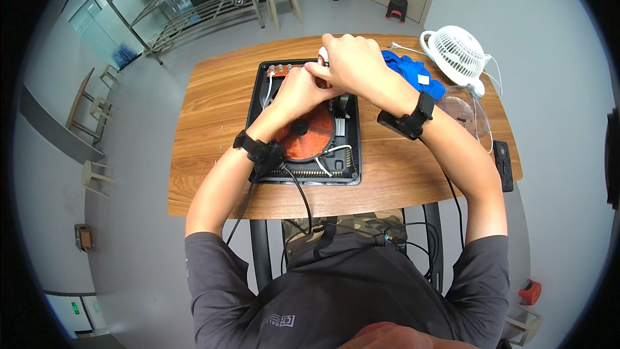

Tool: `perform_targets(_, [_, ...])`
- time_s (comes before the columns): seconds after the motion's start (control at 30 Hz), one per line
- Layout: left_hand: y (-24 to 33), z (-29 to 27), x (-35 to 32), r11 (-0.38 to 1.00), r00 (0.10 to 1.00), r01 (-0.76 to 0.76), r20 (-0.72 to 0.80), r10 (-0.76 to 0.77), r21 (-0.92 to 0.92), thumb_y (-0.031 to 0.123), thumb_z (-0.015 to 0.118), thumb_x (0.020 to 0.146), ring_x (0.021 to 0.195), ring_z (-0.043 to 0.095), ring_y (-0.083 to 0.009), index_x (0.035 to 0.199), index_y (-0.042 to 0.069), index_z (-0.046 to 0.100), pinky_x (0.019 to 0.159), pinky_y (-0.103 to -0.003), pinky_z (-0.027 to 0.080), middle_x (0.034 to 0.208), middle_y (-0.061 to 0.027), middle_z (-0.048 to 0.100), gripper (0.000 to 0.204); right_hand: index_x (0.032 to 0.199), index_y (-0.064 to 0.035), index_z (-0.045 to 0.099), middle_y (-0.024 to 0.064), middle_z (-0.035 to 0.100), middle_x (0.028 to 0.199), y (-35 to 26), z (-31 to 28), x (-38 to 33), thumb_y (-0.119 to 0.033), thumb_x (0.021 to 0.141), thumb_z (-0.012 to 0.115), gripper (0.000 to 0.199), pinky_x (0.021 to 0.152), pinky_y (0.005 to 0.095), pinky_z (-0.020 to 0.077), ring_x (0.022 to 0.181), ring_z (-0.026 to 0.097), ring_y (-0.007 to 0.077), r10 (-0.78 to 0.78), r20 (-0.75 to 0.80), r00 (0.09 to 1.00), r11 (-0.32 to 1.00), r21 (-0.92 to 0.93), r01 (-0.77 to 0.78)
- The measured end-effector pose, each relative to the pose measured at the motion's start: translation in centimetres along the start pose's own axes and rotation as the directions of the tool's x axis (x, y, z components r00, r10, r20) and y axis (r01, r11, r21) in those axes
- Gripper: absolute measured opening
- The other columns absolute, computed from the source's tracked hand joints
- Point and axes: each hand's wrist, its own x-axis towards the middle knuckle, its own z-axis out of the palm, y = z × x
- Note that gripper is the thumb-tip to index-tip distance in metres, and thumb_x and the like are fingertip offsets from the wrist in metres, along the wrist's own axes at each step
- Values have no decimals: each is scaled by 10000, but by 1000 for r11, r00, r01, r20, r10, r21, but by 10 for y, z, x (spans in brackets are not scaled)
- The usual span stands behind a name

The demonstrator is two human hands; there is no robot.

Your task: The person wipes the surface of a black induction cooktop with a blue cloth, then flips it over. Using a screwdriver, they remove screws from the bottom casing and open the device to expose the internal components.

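Observation:
An opened induction cooker base (258,155) lies on the table in front of me, a black shell with a round copper coil (313,130) inside. My right hand (355,64) is over the far part of the shell, closed around a white-and-red handled tool (323,57); its working end is hidden by my hands. Against it, my left hand (301,92) is closed with fingertips by the tool's lower part; what they pinch is hidden. A small orange circuit board (278,70) shows at the shell's far left corner. White wires (323,167) run beside the coil.
On the right side of the wooden table (213,97) are a white fan (457,55), a blue cloth (413,71), a clear round cover (462,113) and a black box-like object (503,167). Black cables hang from my wrist straps. Stools and a metal rack stand beyond.

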Motion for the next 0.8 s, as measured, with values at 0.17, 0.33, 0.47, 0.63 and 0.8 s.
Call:
perform_targets(0.17, [-8, -1, -3, 994, 996, -88, -36, 86, -63, 290, 843, 787, 650, 644, -250, 881, -23, 678, 658, -371, 516, 707, -108, 670, 366, 1003, 1, 581, 190, 712, 797, 2, 4, -1, -463, 830, 692, 508, 720, 502, 572, 799, 712, 414, 8, -74, 997, 1000, -4, -8])
perform_targets(0.33, [-11, -7, -5, 992, 993, 57, 106, -45, -112, 200, 805, 813, 699, 674, -260, 898, -25, 684, 693, -383, 527, 756, -121, 690, 270, 1032, 5, 548, 183, 707, 791, 3, 3, -3, -416, 846, 698, 484, 697, 499, 579, 787, 716, 410, -6, -65, 998, 1000, 1, 6])
perform_targets(0.47, [-14, -2, -6, 994, 998, -36, 50, 41, -98, 179, 794, 810, 742, 678, -259, 910, -28, 679, 718, -381, 522, 802, -130, 698, 257, 1006, 3, 537, 204, 701, 781, 1, 5, -1, -372, 871, 704, 432, 667, 502, 578, 774, 715, 409, -9, -57, 998, 1000, 28, 11])
perform_targets(0.63, [-11, -3, -8, 995, 998, -63, 24, 65, -81, 173, 791, 811, 747, 681, -264, 968, -23, 682, 726, -387, 525, 798, -125, 697, 274, 973, 1, 527, 228, 687, 757, 4, 10, -3, -353, 878, 708, 410, 631, 501, 574, 748, 710, 414, -27, -141, 990, 999, 43, 33])
perform_targets(0.8, [-6, -11, -10, 996, 987, -55, 145, 65, -71, 154, 790, 831, 797, 667, -204, 1030, -27, 706, 768, -355, 524, 870, -107, 712, 282, 951, 6, 528, 227, 683, 741, 3, -6, -2, -346, 876, 708, 403, 612, 498, 571, 734, 706, 417, -16, -154, 988, 999, 46, 23])
